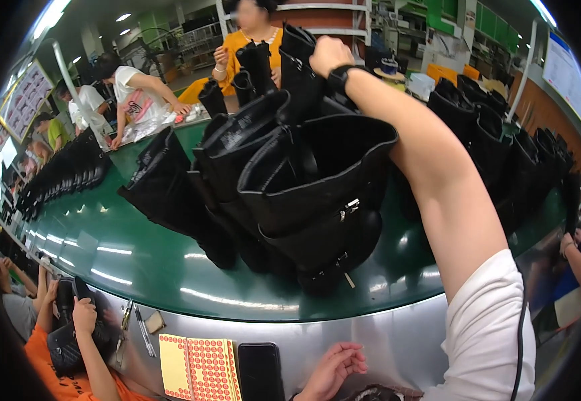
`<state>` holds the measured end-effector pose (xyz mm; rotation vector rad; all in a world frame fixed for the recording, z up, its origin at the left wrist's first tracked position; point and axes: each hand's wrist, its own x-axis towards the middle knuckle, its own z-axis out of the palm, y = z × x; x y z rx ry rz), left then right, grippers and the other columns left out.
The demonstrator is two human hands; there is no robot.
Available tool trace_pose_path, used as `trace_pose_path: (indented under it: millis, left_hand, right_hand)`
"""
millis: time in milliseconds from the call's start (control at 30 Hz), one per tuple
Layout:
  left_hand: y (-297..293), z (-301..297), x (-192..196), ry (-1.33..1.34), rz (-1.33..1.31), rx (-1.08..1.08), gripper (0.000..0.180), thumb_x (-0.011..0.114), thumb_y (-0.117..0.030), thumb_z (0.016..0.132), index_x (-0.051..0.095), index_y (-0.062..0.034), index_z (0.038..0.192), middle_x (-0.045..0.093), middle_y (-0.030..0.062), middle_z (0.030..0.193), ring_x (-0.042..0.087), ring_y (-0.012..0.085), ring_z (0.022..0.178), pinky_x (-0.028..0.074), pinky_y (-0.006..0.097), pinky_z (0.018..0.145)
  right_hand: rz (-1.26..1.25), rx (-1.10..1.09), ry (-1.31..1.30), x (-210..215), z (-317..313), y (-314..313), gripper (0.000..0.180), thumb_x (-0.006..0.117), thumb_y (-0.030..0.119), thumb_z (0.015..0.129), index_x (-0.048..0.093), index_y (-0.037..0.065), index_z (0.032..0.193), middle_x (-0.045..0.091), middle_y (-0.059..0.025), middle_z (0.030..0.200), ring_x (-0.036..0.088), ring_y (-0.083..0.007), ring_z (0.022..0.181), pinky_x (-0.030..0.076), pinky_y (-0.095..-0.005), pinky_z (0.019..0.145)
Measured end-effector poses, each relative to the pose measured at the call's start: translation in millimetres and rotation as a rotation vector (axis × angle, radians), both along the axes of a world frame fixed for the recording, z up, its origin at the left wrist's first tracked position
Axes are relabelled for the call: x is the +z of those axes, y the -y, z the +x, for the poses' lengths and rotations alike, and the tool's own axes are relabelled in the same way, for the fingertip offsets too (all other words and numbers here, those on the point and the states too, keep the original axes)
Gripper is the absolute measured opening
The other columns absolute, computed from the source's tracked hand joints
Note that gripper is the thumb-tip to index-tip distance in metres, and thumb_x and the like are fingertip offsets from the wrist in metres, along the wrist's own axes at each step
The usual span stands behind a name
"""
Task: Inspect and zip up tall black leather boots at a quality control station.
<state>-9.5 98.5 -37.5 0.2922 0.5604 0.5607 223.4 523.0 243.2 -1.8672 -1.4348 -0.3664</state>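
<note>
- Black material is covering the tall boot at the right hand; this boot is standing just left of and below the knuckles, at the far side of a cluster.
- The right hand is curling in and touching the boot's upper edge; its fingertips are hiding, so I am not able to tell whether they are pinching it.
- Handling is, I am judging, under way on that boot; the front boot, with its metal buckles, is standing below the right hand with no hand touching it.
- More boots are standing right of the grip; which ones are done or waiting is not showing.
- The left hand is resting loosely half-curled, holding nothing, right of a dark phone.
- Farther left of that hand, a yellow sheet is carrying red dots on its right part, its left part showing bare.
</note>
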Motion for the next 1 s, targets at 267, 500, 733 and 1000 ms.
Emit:
trace_pose_path:
  millis: [267, 500, 733, 1000]
  left_hand:
    - [-5, -4, 6, -0.054, 0.067, -0.053, 0.03, 0.052, -0.021, 0.095, 0.051, -0.0032, 0.119, 0.062, 0.0118, 0.099, 0.062, 0.0234, 0.089, 0.049, 0.036, 0.082]
    - [-7, -2, 3, -0.072, 0.084, -0.044, 0.025, 0.043, -0.017, 0.097, 0.049, 0.0018, 0.113, 0.06, 0.015, 0.098, 0.059, 0.0269, 0.086, 0.047, 0.039, 0.084]
    - [-9, 2, 5, -0.068, 0.164, -0.056, 0.024, 0.043, -0.016, 0.097, 0.05, 0.0005, 0.114, 0.061, 0.0146, 0.097, 0.061, 0.0262, 0.087, 0.05, 0.038, 0.082]
    - [-11, 4, 3, -0.044, 0.21, -0.08, 0.028, 0.041, -0.02, 0.099, 0.05, 0.0014, 0.114, 0.064, 0.0172, 0.098, 0.063, 0.0281, 0.092, 0.051, 0.042, 0.087]
  right_hand:
    - [-0.222, 0.062, 0.078, -45, -18, -3, 0.044, 0.062, 0.032, 0.086, 0.055, 0.028, 0.129, 0.054, -0.018, 0.125, 0.059, -0.0373, 0.111, 0.048, -0.0485, 0.092]
    - [-0.113, 0.099, 0.112, -14, 9, 19, 0.037, 0.062, 0.026, 0.081, 0.067, 0.013, 0.115, 0.058, -0.0188, 0.123, 0.06, -0.0338, 0.111, 0.049, -0.0427, 0.094]
    - [0.62, 0.547, -0.399, 15, 36, 173, 0.021, 0.066, 0.021, 0.086, 0.069, 0.004, 0.099, 0.071, -0.0084, 0.09, 0.067, -0.0153, 0.077, 0.053, -0.0274, 0.073]
    - [-0.102, 0.773, -0.834, -135, 29, 408, 0.015, 0.065, 0.012, 0.088, 0.066, 0.0, 0.097, 0.068, -0.003, 0.083, 0.063, -0.0069, 0.076, 0.051, -0.0228, 0.071]
